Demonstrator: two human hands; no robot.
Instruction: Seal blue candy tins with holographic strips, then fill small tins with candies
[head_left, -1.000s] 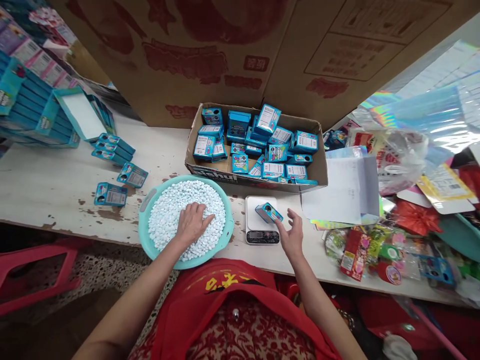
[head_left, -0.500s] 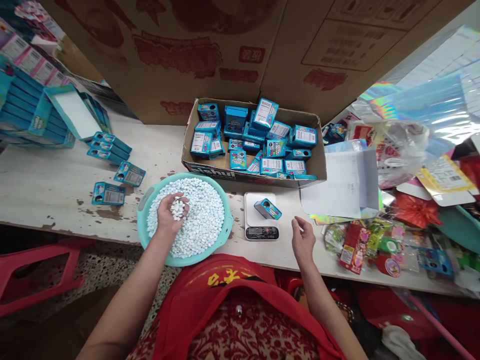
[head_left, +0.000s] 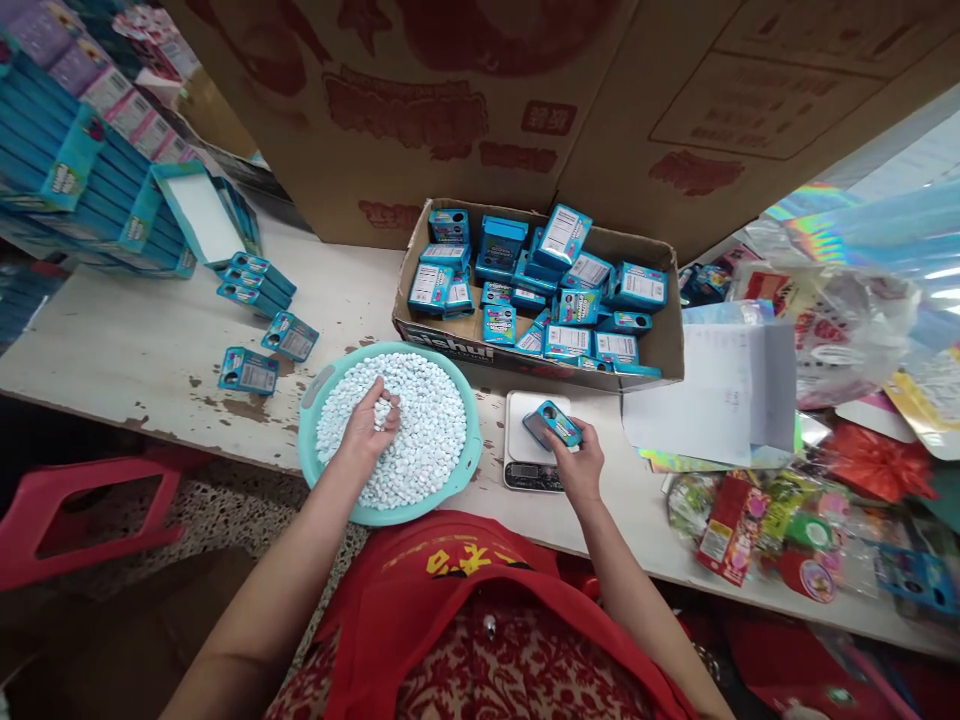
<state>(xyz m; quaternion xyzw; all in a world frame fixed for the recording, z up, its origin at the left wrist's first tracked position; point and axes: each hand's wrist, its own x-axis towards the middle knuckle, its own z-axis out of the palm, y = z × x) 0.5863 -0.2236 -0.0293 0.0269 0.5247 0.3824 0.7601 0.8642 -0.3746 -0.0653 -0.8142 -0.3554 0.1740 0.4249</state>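
My left hand [head_left: 369, 428] is over a turquoise basin [head_left: 474, 440] full of small white candies [head_left: 420, 450]. Its fingers are curled around some of the candies; how many is hidden. My right hand [head_left: 583, 460] grips a small blue candy box [head_left: 556, 422] by its lower right side. The box is tilted above a white digital kitchen scale [head_left: 517, 440]; whether it touches the platform I cannot tell. The scale stands on the table right of the basin, its dark display toward me.
Behind the basin and scale, a cardboard tray [head_left: 667, 345] holds many blue boxes. More blue boxes [head_left: 249, 371] lie at the left, near stacked cartons [head_left: 82, 170]. White paper [head_left: 705, 385] and packaged sweets [head_left: 735, 525] lie at the right. A large carton [head_left: 450, 120] rises behind.
My right hand has moved left and taken hold of the blue box on the scale. My left hand has turned and its fingers have curled in; fewer candies show in it. The view has shifted.
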